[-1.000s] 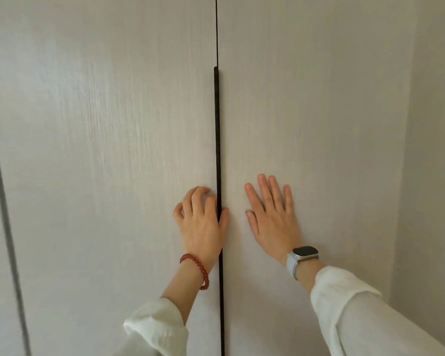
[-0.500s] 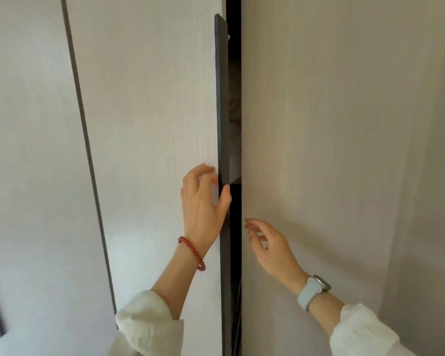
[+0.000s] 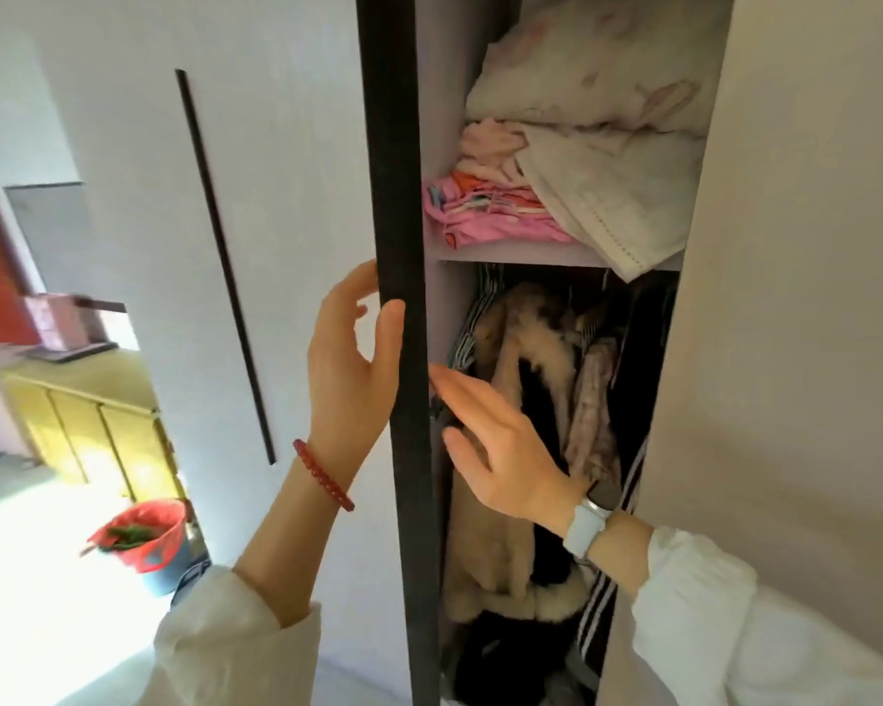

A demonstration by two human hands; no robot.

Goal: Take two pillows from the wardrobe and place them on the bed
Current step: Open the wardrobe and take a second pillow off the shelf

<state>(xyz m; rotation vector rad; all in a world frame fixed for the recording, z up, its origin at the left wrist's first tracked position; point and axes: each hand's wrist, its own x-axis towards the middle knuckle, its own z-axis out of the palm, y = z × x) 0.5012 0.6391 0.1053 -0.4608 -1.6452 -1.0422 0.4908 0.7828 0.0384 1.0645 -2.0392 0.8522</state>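
Dark door edge: left hand grips, right hand flat.

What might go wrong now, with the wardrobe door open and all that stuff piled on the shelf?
The cream bedding droops over the shelf edge, so tugging anything from that stack may drag the pink pile down too. The right hand reaches in beside the dark door edge that the left hand holds; if the door swung back, its fingers might get pinched.

The left hand hides its fingertips behind the door edge — the top bedding is cut off above, its kind unclear.
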